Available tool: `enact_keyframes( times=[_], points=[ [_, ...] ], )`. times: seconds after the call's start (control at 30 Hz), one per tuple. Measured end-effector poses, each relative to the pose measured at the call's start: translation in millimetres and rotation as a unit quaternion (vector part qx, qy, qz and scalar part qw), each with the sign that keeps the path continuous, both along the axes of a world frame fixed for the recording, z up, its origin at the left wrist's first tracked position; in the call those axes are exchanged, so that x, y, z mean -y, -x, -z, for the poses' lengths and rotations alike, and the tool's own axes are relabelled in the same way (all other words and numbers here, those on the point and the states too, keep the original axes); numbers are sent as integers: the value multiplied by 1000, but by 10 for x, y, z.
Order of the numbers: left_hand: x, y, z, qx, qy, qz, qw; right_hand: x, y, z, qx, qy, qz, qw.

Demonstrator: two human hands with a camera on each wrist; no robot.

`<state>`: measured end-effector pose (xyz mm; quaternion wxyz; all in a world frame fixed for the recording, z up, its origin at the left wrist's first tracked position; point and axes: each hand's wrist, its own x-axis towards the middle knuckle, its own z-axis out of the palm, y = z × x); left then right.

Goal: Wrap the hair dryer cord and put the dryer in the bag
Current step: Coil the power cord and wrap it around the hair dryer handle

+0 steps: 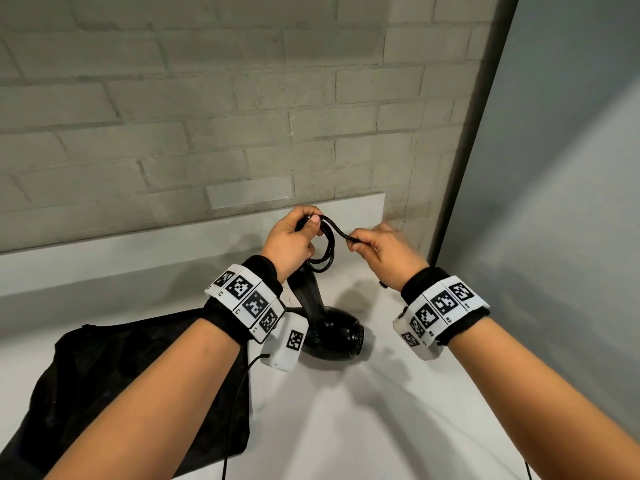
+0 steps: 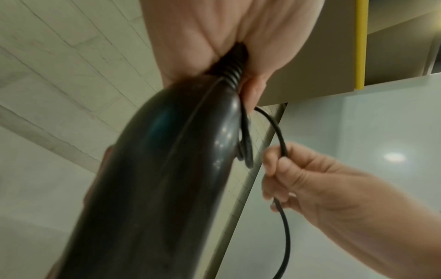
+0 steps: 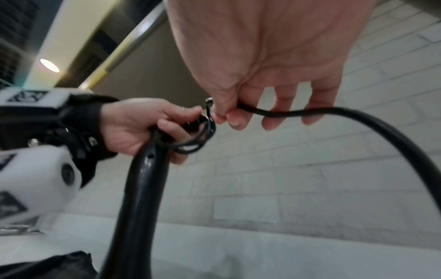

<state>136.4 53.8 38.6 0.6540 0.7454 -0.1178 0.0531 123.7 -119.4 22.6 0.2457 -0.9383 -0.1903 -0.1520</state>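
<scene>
On the white table (image 1: 381, 393), hair dryer (image 1: 332, 327) handle up, nozzle down

You have one hair dryer (image 1: 332, 327), one cord (image 1: 327, 244), one black bag (image 1: 114, 382), two hands at work, left (image 1: 289, 239) and right (image 1: 384, 249), and two wristbands.

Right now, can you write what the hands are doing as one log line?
left hand: grips dryer handle end, cord loops | right hand: pinches cord | bag: on table, dryer outside
</scene>
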Motion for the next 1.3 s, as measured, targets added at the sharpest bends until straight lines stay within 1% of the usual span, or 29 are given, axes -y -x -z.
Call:
enact_keyframes(
  times=[0.07, 0.1, 0.13, 0.2, 0.27, 0.33, 0.4, 0.53, 0.6, 0.67, 0.7, 0.8, 0.9, 0.97, 1.07, 1.2, 1.3],
  points=[
    [13, 5, -5, -4, 14, -12, 1000, 79, -75, 122, -23, 53, 50, 997],
    [13, 9, -3, -6, 23, -17, 1000, 129, -122, 202, -47, 60, 69, 995],
    [13, 12, 1, -6, 29, -21, 999, 189, -173, 291, -76, 43, 79, 993],
    [15, 13, 14, -1, 33, -27, 999, 303, -234, 467, -123, -23, 88, 988],
    [23, 10, 20, 0, 38, -38, 999, 388, -229, 631, -157, -51, 113, 980],
    [34, 7, 14, -5, 55, -48, 997, 464, -216, 774, -192, -54, 146, 969],
    [49, 3, 10, -6, 64, -55, 996, 527, -219, 860, -208, -63, 152, 964],
    [62, -19, 17, -5, 66, -61, 996, 538, -205, 759, -220, -56, 140, 964],
    [52, -28, 32, -6, 63, -62, 996, 496, -202, 648, -206, -91, 129, 966],
    [44, -34, 43, -2, 55, -63, 997, 389, -158, 464, -175, -178, 105, 963],
    [44, -38, 44, 1, 52, -62, 997, 318, -131, 356, -145, -222, 90, 960],
    [43, -41, 40, 10, 45, -61, 997, 110, -18, 40, -52, -329, 32, 942],
    [33, -32, 29, 7, 22, -62, 998, -69, 94, -180, -35, -378, -47, 924],
    [28, -23, 23, 8, 3, -62, 998, -171, 144, -238, -37, -383, -83, 919],
    [32, -10, 10, 14, -9, -70, 997, -277, 157, -198, -39, -351, -95, 931],
    [44, 16, -13, 8, 8, -61, 998, -383, 120, -64, -11, -284, -64, 957],
    [34, 18, 0, 7, 0, -64, 998, -444, 91, -13, 48, -224, -42, 973]
  ],
)
